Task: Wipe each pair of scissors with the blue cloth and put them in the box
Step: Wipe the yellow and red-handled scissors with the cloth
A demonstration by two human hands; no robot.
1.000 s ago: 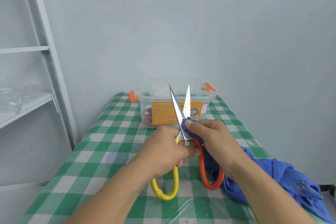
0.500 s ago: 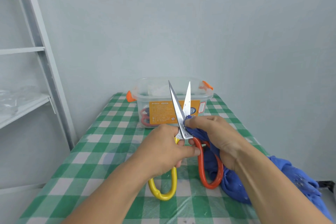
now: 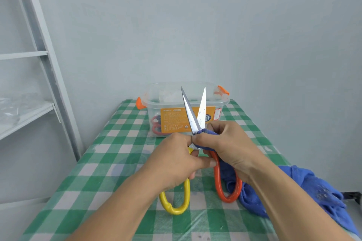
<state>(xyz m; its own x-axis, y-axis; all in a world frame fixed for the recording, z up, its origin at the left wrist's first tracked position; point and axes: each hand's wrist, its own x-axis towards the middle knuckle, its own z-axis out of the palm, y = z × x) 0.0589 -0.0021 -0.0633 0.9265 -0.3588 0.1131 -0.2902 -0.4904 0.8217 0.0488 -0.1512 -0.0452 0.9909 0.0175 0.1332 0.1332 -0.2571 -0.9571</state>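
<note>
The left hand [image 3: 176,162] has its fingers [image 3: 203,163] curled round the steel scissors with yellow and orange loop handles [image 3: 191,115], gripping them below the pivot. The blades are parted and point upward. The right hand [image 3: 229,146] pinches the crumpled blue cloth [image 3: 313,191] onto the base of the blades. Just behind, the clear plastic box with orange latches [image 3: 156,103] stands on the green-checked bench [image 3: 98,172].

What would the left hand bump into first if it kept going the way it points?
Probably the right hand, close against the left hand and pinching the blue cloth on the scissors. The box stands farther back; depth is unclear.
</note>
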